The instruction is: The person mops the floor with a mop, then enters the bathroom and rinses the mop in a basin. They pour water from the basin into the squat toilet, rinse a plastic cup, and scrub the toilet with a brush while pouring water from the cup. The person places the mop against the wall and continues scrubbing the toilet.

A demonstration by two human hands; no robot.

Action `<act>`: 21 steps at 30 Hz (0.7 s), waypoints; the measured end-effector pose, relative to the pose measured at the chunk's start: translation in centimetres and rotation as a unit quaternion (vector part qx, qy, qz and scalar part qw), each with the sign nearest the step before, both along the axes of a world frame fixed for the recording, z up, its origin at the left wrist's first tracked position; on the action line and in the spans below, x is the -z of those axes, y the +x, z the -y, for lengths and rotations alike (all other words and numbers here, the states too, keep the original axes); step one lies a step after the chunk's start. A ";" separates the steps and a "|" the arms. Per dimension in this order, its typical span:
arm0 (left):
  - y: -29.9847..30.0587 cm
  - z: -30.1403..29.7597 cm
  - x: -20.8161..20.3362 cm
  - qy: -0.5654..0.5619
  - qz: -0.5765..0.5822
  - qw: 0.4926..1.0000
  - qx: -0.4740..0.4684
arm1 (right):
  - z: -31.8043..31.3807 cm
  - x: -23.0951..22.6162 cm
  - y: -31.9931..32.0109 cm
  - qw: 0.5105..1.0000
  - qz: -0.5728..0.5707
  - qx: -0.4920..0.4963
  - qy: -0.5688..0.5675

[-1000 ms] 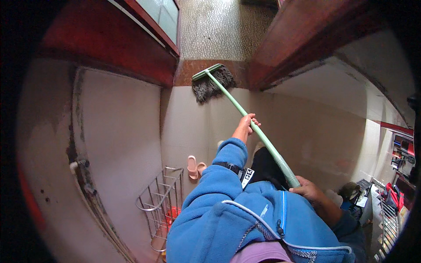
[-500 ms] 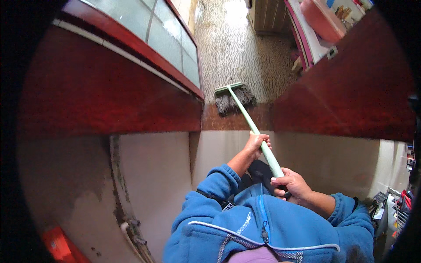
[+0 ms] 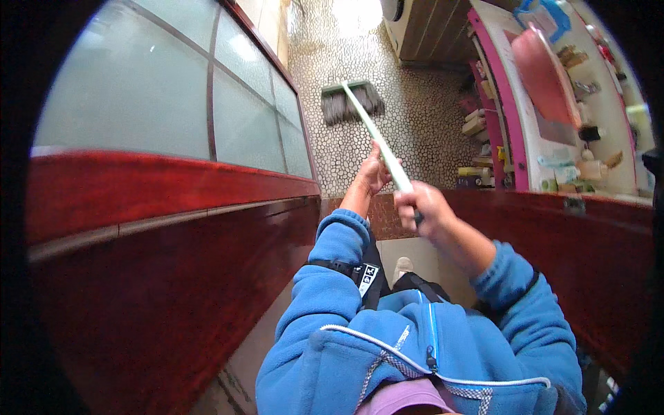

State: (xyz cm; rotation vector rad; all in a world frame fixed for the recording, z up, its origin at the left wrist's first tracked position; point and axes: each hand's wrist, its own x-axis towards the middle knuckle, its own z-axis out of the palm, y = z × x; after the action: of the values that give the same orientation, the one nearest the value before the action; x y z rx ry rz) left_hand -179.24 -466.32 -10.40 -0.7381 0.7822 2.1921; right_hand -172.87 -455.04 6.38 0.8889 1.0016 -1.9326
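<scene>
Both hands are clamped around the pale green handle of a mop [image 3: 373, 138], the left hand [image 3: 374, 171] higher up the shaft and the right hand [image 3: 423, 209] just below it. The grey mop head rests flat on the pebbled floor [image 3: 415, 131], out past the red doorway threshold [image 3: 377, 214] and near the pink-edged shelf unit [image 3: 505, 117].

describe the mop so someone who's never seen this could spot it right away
Look at the speckled pebble floor beyond the red door frame. The mop lies there, by the glass panels: grey fringe head, pale green handle running back into both hands.
</scene>
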 end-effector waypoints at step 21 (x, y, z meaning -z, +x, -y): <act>-8.2 6.1 8.2 -0.322 -0.072 0.942 0.060 | 3.6 15.4 -10.9 0.982 -0.095 -0.122 0.106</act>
State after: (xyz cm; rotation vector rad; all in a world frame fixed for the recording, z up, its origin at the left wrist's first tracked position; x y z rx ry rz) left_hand -187.44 -472.45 -18.62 -0.8098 1.6154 1.8881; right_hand -183.73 -458.60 -9.05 0.6688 1.3835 -1.7478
